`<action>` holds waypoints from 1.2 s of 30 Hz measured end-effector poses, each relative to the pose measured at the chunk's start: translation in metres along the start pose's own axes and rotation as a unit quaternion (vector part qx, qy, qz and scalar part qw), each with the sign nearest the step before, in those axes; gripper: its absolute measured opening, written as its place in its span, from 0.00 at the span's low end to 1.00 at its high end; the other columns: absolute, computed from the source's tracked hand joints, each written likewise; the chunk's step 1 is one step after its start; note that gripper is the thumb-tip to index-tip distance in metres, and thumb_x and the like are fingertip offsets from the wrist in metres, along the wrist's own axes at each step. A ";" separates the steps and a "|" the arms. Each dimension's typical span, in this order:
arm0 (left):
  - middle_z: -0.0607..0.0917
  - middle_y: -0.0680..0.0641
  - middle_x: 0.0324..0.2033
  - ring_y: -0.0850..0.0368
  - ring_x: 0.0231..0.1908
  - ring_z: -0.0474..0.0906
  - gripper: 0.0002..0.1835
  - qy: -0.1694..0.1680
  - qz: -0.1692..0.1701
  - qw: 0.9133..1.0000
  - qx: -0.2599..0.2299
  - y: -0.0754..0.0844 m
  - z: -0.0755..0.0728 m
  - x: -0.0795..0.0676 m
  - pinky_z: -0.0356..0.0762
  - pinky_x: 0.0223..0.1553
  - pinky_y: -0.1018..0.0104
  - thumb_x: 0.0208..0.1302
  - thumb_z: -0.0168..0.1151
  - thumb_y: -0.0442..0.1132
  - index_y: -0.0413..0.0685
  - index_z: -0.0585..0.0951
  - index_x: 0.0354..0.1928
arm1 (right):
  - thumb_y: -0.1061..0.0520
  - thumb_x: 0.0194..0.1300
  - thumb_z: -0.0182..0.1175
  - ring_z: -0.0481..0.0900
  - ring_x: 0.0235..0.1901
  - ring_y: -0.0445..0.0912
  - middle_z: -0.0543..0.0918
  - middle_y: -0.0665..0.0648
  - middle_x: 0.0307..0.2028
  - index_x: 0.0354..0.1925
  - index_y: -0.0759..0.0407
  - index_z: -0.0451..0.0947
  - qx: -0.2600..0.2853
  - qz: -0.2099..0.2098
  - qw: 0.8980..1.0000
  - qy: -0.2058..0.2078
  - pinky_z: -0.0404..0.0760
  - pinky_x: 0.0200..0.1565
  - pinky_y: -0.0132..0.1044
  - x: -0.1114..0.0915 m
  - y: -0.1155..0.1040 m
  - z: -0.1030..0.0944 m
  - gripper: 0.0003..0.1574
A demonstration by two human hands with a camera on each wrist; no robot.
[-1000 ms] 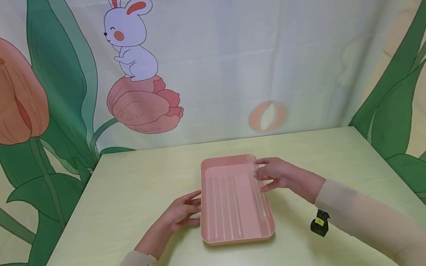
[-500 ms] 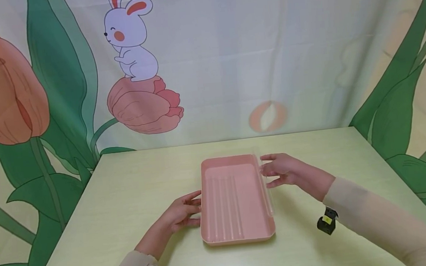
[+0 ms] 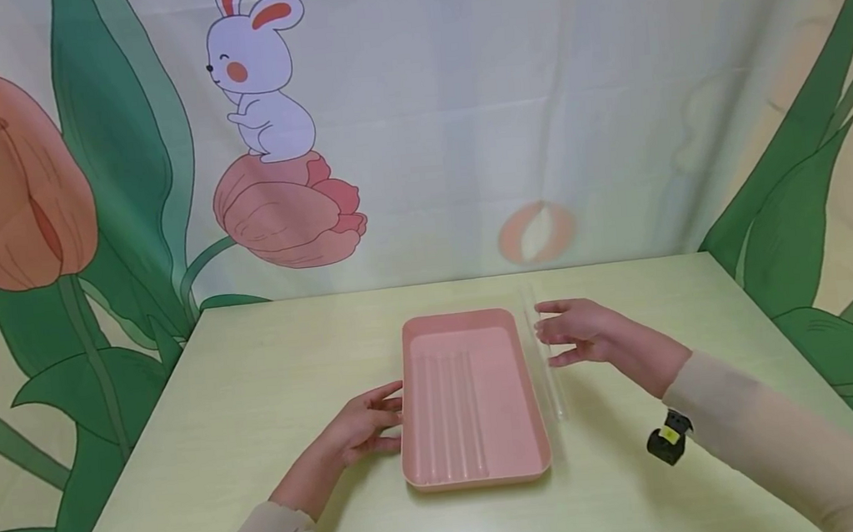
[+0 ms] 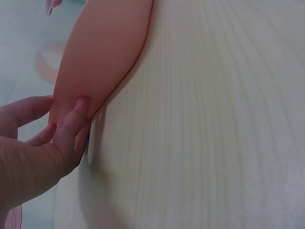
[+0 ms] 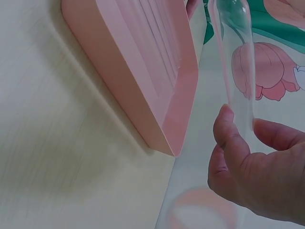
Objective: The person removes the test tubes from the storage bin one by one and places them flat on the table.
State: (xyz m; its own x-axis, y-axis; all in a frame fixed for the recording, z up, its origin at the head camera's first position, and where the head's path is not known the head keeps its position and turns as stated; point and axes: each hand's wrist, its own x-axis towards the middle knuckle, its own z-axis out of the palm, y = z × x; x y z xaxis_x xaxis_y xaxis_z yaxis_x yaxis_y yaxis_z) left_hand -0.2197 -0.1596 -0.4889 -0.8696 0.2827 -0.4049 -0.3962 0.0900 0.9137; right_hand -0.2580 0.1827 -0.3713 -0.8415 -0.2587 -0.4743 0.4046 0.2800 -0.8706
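Note:
A clear, round-ended test tube (image 3: 553, 381) is held just right of the pink tray (image 3: 544, 449), raised above the table. My right hand (image 3: 578, 331) pinches it between thumb and fingers near its far part. In the right wrist view the tube (image 5: 238, 52) slants past the tray, its rounded end at the top. Several more clear tubes (image 3: 449, 414) lie side by side, lengthwise, in the tray's left half. My left hand (image 3: 364, 425) touches the tray's left outer wall; in the left wrist view its thumb and fingertips rest against that wall (image 4: 102, 47).
The pale wooden table (image 3: 275, 353) runs back to a printed cloth backdrop (image 3: 431, 132) with a rabbit and tulips. Small black wrist cameras (image 3: 669, 437) are worn at both sleeves.
My right hand has lifted the tube from the tray's right side and moved it over the rim to the right. The left hand and tray have stayed put.

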 end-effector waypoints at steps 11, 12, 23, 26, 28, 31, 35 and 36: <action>0.65 0.29 0.75 0.56 0.50 0.83 0.35 -0.006 0.000 1.000 -0.001 0.000 0.000 -0.002 0.87 0.38 0.64 0.71 0.52 0.24 0.40 0.58 0.79 | 0.60 0.79 0.50 0.75 0.39 0.36 0.65 0.68 0.69 0.81 0.64 0.44 0.001 0.004 1.000 0.002 0.87 0.42 0.34 0.000 0.012 -0.012 0.42; 0.65 0.29 0.74 0.56 0.50 0.83 0.35 -0.005 -0.001 1.000 -0.001 0.000 0.000 -0.002 0.87 0.38 0.64 0.71 0.52 0.24 0.40 0.58 0.79 | 0.60 0.79 0.50 0.75 0.39 0.36 0.68 0.66 0.66 0.81 0.64 0.44 0.001 0.005 1.000 0.004 0.87 0.42 0.34 0.000 0.013 -0.012 0.42; 0.66 0.29 0.74 0.55 0.51 0.82 0.35 0.001 -0.001 1.000 0.003 0.001 0.000 0.001 0.88 0.42 0.62 0.71 0.52 0.24 0.41 0.60 0.79 | 0.62 0.78 0.50 0.75 0.43 0.39 0.63 0.70 0.72 0.81 0.65 0.46 0.001 0.016 1.000 0.005 0.86 0.41 0.33 0.011 0.030 -0.017 0.41; 0.67 0.30 0.74 0.55 0.50 0.82 0.35 0.003 -0.002 1.000 0.002 0.001 0.000 0.001 0.87 0.41 0.62 0.71 0.52 0.24 0.42 0.60 0.79 | 0.63 0.78 0.50 0.75 0.43 0.39 0.70 0.65 0.65 0.80 0.65 0.47 0.004 0.019 1.000 0.007 0.86 0.40 0.33 0.013 0.035 -0.017 0.40; 0.67 0.30 0.74 0.56 0.50 0.82 0.35 0.002 -0.002 1.000 0.003 0.001 0.000 0.001 0.87 0.41 0.63 0.71 0.53 0.25 0.42 0.60 0.79 | 0.63 0.78 0.51 0.75 0.43 0.39 0.73 0.61 0.60 0.80 0.65 0.48 0.006 0.023 1.000 0.011 0.86 0.40 0.34 0.015 0.037 -0.017 0.40; 0.66 0.30 0.74 0.57 0.49 0.82 0.35 -0.003 -0.001 1.000 0.005 0.000 -0.001 0.001 0.87 0.39 0.64 0.72 0.53 0.25 0.42 0.59 0.79 | 0.62 0.78 0.51 0.75 0.42 0.39 0.74 0.59 0.57 0.80 0.66 0.49 0.006 0.026 1.000 0.013 0.86 0.40 0.34 0.016 0.040 -0.016 0.40; 0.66 0.30 0.74 0.57 0.49 0.82 0.35 -0.003 -0.002 1.000 0.004 0.000 -0.001 0.000 0.87 0.39 0.65 0.72 0.52 0.25 0.42 0.59 0.79 | 0.63 0.77 0.51 0.76 0.42 0.39 0.73 0.62 0.61 0.80 0.66 0.49 0.002 0.028 1.000 0.014 0.85 0.40 0.35 0.018 0.045 -0.015 0.40; 0.66 0.30 0.74 0.57 0.49 0.82 0.35 -0.002 -0.002 1.000 0.003 0.000 -0.002 0.000 0.87 0.40 0.64 0.72 0.52 0.25 0.42 0.59 0.79 | 0.63 0.77 0.51 0.76 0.42 0.39 0.73 0.63 0.62 0.80 0.66 0.48 0.001 0.028 1.000 0.013 0.85 0.40 0.35 0.019 0.046 -0.014 0.40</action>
State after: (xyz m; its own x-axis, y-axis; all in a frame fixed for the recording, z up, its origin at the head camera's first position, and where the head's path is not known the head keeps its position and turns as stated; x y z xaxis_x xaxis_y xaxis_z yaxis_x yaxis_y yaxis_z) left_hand -0.2203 -0.1612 -0.4887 -0.8665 0.2867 -0.4086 -0.3982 0.0966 0.9122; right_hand -0.2607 0.2039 -0.4181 -0.8268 -0.2183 -0.5185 0.4517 0.2918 -0.8431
